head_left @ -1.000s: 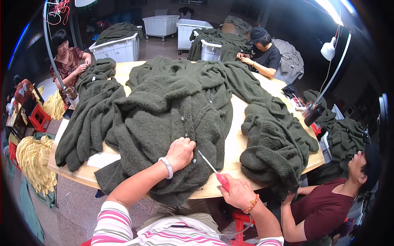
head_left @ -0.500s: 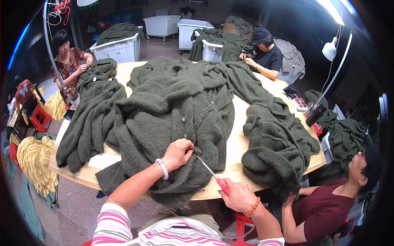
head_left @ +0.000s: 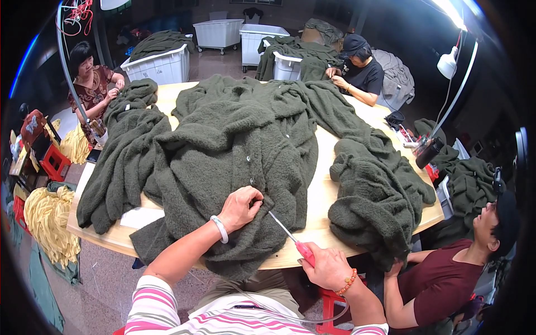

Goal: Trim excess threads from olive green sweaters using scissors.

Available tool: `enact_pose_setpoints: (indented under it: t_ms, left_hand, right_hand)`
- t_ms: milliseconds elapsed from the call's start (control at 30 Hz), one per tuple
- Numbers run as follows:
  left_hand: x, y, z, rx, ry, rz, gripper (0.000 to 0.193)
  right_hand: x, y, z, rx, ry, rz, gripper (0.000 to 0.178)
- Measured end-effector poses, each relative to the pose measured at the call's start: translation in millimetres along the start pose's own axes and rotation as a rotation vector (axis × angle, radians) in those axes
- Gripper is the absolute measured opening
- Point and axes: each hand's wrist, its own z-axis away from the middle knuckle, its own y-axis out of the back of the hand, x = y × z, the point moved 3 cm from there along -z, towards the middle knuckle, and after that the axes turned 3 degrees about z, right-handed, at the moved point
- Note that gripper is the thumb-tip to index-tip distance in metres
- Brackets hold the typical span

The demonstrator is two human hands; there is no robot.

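See a big wooden table (head_left: 319, 218). On the table's near side, see a fuzzy dark green garment (head_left: 206, 162), maybe spread there to be easy to reach. Over the table's near edge, find the left hand (head_left: 239, 209), pinching the garment, likely to keep it still, and the right hand (head_left: 329, 269), curled around a thin tool (head_left: 291, 236), tip close to the pinched spot. Last, spot the pink handle (head_left: 304, 251), held from behind, perhaps for good aim.

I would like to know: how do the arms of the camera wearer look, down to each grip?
White fabric sleeves with pink and grey stripes stop well short of the wrists. The left grip, gloveless, has a pale ring-shaped bangle behind it; the right grip, also gloveless, has a bracelet of round orange-red beads.
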Motion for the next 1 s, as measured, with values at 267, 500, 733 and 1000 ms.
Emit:
enact_pose_setpoints:
  t_ms: [267,500,733,1000]
  left_hand:
    - [28,4,13,-0.115,0.102,0.298,0.018]
    - [37,-8,35,-0.164,-0.102,-0.029,0.035]
    - [22,-9,31,-0.193,-0.083,-0.003,0.034]
    - [55,13,25,-0.319,0.041,0.005,0.024]
  right_hand:
    - [5,1,-1,0.021,-0.003,-0.073,0.036]
    - [-1,7,8,-0.066,-0.016,0.013,0.033]
    - [6,8,17,-0.021,-0.004,-0.004,0.032]
    - [11,8,15,0.16,0.025,-0.126,0.031]
